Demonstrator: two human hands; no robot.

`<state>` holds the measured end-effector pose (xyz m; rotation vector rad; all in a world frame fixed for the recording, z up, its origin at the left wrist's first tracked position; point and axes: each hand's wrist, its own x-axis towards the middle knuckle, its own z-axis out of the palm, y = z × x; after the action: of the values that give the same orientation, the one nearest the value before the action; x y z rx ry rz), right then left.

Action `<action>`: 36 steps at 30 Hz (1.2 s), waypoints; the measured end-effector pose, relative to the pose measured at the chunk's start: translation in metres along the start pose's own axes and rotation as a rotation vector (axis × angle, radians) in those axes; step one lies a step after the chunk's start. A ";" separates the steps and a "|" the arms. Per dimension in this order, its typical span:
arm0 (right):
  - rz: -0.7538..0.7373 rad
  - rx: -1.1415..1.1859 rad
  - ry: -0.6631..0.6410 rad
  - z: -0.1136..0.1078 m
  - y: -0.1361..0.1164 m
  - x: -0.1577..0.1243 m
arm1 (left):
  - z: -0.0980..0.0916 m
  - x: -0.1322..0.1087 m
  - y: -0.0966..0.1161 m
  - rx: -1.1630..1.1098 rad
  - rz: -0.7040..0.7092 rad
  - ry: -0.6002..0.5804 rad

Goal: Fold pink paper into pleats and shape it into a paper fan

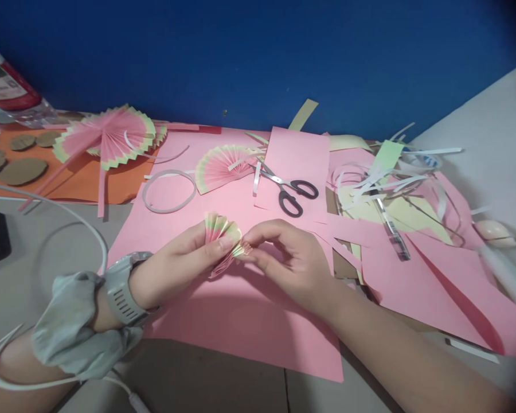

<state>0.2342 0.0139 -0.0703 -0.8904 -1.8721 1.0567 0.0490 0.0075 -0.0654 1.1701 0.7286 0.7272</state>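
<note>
A small pleated paper fan (218,229), pink with a yellow-green edge, is held above a large pink sheet (249,321). My left hand (189,255) is closed on its folds, with the thumb on top. The thumb and index finger of my right hand (290,261) pinch its gathered narrow end. Behind my hands lie a bigger pleated half fan (223,166) and black-handled scissors (290,184), partly on another pink sheet (301,152).
Finished-looking pleated fans (124,132) with paper strips lie at the left, near cardboard discs (23,171) and a bottle (12,86). A white ring (169,191) is behind my left hand. Paper scraps and a pen (391,226) cover the right side. A blue wall (258,57) stands behind.
</note>
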 end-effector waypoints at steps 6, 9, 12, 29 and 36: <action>0.001 0.044 -0.024 0.000 0.001 -0.001 | 0.000 0.000 0.000 -0.114 -0.005 0.005; 0.005 0.083 -0.009 0.001 0.001 -0.002 | 0.002 0.000 0.001 -0.175 -0.011 -0.003; -0.017 0.128 -0.013 0.002 0.002 -0.001 | 0.003 0.001 0.002 -0.176 -0.009 0.001; -0.046 0.114 -0.031 0.001 0.003 0.000 | 0.001 0.001 -0.002 -0.065 -0.055 0.003; -0.062 0.075 0.007 0.002 0.004 0.000 | -0.003 0.002 0.000 0.059 0.002 -0.039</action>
<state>0.2333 0.0146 -0.0752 -0.7871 -1.8304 1.0765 0.0472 0.0106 -0.0665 1.2353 0.7207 0.6869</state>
